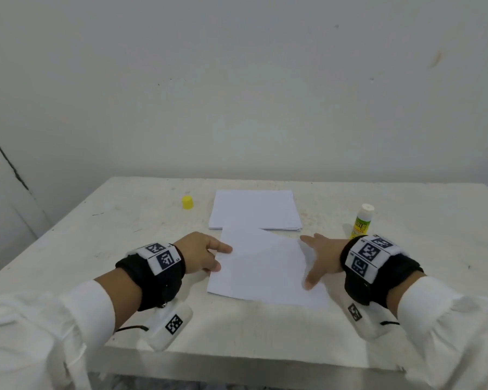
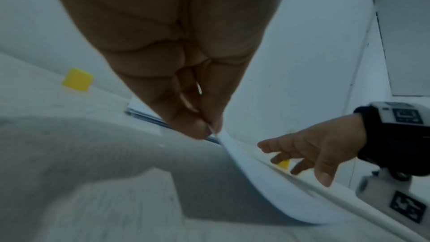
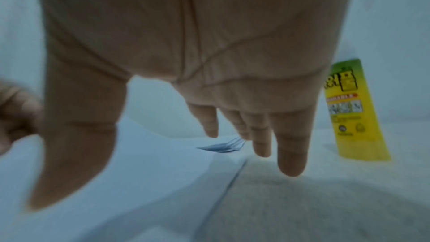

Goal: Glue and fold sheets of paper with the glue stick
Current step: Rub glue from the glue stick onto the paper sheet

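Observation:
A single white sheet (image 1: 265, 268) lies askew on the table in front of a neat stack of paper (image 1: 255, 209). My left hand (image 1: 206, 254) pinches the sheet's left edge between thumb and fingers; in the left wrist view the sheet (image 2: 251, 168) curves up from the table to the pinching fingertips (image 2: 204, 128). My right hand (image 1: 319, 257) hovers spread and empty over the sheet's right edge, fingers (image 3: 291, 154) straight. The uncapped glue stick (image 1: 362, 220), yellow-green with a white top, stands upright just behind my right wrist, glue stick (image 3: 351, 113) beside my little finger. Its yellow cap (image 1: 187, 202) sits left of the stack.
The white table (image 1: 102, 235) stands against a pale wall (image 1: 237, 94). Its front edge (image 1: 237, 358) runs just below my wrists. Bare tabletop lies left of the cap and right of the glue stick.

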Action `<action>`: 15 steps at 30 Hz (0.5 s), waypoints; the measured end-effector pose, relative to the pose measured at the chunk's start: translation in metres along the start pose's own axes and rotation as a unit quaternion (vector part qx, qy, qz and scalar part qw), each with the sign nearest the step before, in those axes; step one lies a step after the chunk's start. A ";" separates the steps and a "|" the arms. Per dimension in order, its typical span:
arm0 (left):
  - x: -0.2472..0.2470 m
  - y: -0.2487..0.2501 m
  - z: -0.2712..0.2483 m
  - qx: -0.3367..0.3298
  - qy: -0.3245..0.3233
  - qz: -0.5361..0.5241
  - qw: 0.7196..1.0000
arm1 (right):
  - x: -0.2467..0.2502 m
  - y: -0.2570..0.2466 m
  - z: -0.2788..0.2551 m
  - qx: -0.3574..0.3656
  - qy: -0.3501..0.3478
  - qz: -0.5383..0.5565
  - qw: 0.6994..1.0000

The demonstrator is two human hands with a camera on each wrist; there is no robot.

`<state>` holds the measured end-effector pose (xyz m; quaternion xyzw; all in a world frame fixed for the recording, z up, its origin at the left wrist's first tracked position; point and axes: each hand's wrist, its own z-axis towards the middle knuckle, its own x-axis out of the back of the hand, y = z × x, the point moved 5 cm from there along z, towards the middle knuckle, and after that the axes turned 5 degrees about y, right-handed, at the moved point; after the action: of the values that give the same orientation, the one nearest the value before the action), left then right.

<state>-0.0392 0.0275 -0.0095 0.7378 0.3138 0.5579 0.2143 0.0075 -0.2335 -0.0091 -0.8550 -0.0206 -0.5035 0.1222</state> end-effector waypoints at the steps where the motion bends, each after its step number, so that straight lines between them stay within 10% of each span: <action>1: 0.005 0.000 0.005 -0.010 0.006 -0.006 1.000 | 0.005 0.001 0.004 -0.011 0.022 0.050 0.998; 7: 0.035 0.005 0.049 -0.034 0.043 -0.096 0.994 | 0.025 0.010 0.040 -0.149 0.130 0.285 0.938; 15: 0.057 0.019 0.120 -0.006 0.093 0.015 0.996 | 0.064 -0.010 0.103 -0.158 0.218 0.242 0.932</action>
<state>0.0899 0.0581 0.0082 0.6858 0.3184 0.6291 0.1803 0.1256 -0.2055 0.0009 -0.7116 0.2937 -0.6294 0.1055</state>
